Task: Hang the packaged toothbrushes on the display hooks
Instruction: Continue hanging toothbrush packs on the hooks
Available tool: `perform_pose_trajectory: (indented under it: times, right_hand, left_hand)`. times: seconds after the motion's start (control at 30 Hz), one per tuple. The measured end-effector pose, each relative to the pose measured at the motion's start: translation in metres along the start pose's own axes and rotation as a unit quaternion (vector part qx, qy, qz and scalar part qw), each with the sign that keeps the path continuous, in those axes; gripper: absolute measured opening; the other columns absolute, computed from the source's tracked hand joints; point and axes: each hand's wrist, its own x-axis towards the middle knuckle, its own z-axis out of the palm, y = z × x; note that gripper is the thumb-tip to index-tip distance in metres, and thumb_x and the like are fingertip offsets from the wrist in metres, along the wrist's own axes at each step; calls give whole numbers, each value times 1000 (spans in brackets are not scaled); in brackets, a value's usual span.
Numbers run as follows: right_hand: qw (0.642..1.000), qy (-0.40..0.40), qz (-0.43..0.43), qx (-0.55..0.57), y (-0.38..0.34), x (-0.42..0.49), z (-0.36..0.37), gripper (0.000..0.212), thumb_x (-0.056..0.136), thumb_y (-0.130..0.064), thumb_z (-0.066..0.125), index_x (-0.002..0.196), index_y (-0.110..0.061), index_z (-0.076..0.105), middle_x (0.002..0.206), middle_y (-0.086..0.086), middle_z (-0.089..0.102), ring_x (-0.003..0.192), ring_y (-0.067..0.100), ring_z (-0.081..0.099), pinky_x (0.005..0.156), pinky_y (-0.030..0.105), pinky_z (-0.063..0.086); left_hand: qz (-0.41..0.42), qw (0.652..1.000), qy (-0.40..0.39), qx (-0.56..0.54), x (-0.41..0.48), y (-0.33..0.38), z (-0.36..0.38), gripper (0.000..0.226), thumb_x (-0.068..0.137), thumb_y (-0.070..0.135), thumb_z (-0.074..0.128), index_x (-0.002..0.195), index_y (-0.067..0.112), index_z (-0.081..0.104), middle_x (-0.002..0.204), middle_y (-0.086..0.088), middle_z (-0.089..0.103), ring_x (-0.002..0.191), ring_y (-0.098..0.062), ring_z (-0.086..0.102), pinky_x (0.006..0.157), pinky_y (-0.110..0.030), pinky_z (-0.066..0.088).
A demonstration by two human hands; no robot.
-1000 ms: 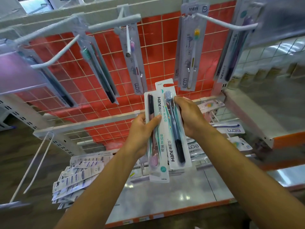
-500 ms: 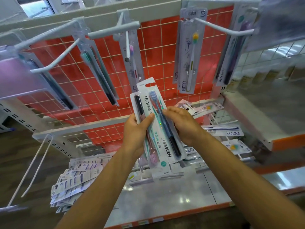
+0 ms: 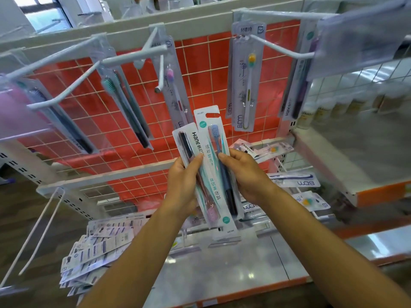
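My left hand [image 3: 181, 187] and right hand [image 3: 242, 174] both grip two overlapping toothbrush packs [image 3: 213, 170], held in front of the red grid's [image 3: 206, 70] lower edge. My worry is that, if I lift both together, the back pack [image 3: 188, 143] slides loose before reaching a hook [image 3: 160, 70].

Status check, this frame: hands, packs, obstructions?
Grip confirmed: left hand, right hand on toothbrush packs. Unhung, below centre hook. Hook carries one hanging pack, front free.
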Motion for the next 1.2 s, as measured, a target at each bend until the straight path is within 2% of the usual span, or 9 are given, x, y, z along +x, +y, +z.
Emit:
perform_pose_trajectory:
  times: [0.13,0.27,0.4,0.5,0.7,0.8,0.97,1.07,1.2]
  right_hand:
    - [999,5,33,-25,-1,-2,-11,24,101,-20,48,108,-4,64,104,11,73,98,27,69,91,45,54]
    - [996,-55,12,-71,-3,-11,-19,12,93,-9,59,104,-8,64,100,8,73,90,22,71,80,36,59]
    - [987,-100,-1,-122,1,-15,-17,43,79,7,69,117,-7,58,108,9,71,97,24,70,86,40,57]
    - [984,-107,-12,-143,0,-17,-16,43,76,7,72,112,-14,59,103,5,72,92,20,71,82,38,58]
    - [978,-163,7,-133,-1,-20,-10,35,80,2,71,106,-17,59,97,4,73,84,18,73,69,32,59]
    - [979,-183,34,-85,2,-22,3,28,83,2,68,102,-18,60,90,3,74,78,20,73,62,29,58]
    - [976,-179,92,84,7,-20,29,9,87,-9,60,94,-11,66,76,6,71,63,16,66,52,22,53]
    - [959,-188,74,199,12,-20,51,32,79,-15,59,106,-2,64,88,11,72,78,20,69,67,26,59]
    - [963,-199,0,181,20,-21,89,26,80,-3,63,106,-5,66,98,8,74,90,21,71,75,31,58]
  left_hand:
    - [-21,999,31,-38,1,0,5,30,102,19,47,123,0,57,112,-15,71,100,-27,70,78,-37,60]
    - [-23,997,40,-67,-3,-4,9,34,103,22,44,128,2,54,119,-16,68,106,-32,68,86,-48,57]
    - [14,997,55,-56,-10,-12,15,28,102,16,47,127,8,56,118,-12,69,106,-29,68,89,-50,56]
    - [50,993,102,-11,-12,-17,9,32,95,10,58,127,10,52,118,-12,68,105,-29,68,89,-54,55]
    - [109,976,170,85,-28,-19,-16,78,88,11,68,148,27,20,123,-2,57,106,-15,63,81,-32,59]
    - [118,971,198,70,-33,-22,-30,70,88,11,68,142,34,30,125,-1,59,113,-18,61,94,-45,55]
    - [98,965,232,-78,-32,-9,-53,68,88,1,67,141,26,33,124,-10,61,108,-28,64,86,-47,57]
    - [76,946,245,-196,-29,3,-71,82,83,-2,70,148,24,27,130,-14,59,111,-31,64,84,-45,58]
    - [69,924,291,-237,-24,12,-95,77,79,2,76,144,10,34,125,-19,61,104,-30,66,83,-42,59]
